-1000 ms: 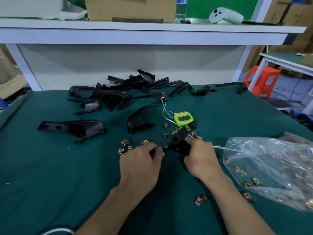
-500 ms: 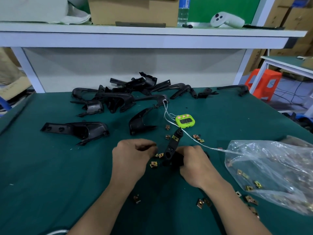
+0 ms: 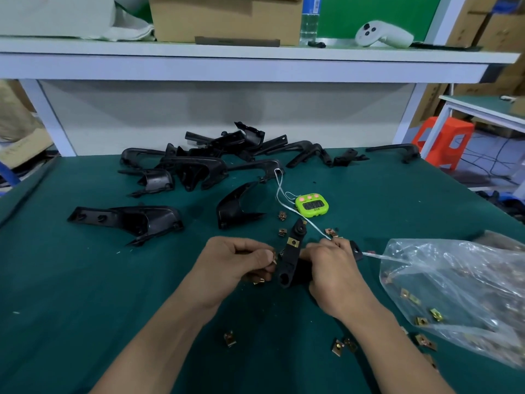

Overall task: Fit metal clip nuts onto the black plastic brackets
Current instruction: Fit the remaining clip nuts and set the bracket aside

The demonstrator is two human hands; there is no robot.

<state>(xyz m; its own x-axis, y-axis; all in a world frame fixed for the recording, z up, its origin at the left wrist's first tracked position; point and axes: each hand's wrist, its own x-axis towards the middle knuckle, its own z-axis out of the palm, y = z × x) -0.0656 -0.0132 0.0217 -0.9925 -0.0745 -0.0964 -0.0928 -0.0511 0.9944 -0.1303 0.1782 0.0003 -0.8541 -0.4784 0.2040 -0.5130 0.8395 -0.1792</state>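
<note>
My right hand (image 3: 331, 267) grips a black plastic bracket (image 3: 289, 258) that stands tilted over the green mat, one brass clip nut (image 3: 292, 242) fitted on its arm. My left hand (image 3: 235, 261) pinches a small brass clip nut (image 3: 274, 257) at its fingertips, right beside the bracket's lower arm. Another clip nut (image 3: 258, 281) shows under the left fingers. Loose clip nuts lie on the mat near the bracket (image 3: 281, 215) and nearer me (image 3: 229, 338). More black brackets (image 3: 196, 169) are heaped at the back of the table.
A clear plastic bag (image 3: 460, 294) of clip nuts lies at the right. A green timer (image 3: 311, 205) with a white cord sits behind the hands. A large black bracket (image 3: 127, 221) lies at the left. A white shelf (image 3: 255, 61) overhangs the back.
Both hands drew back toward me with the bracket. The left hand picked a clip nut off the mat and brought it up beside the bracket.
</note>
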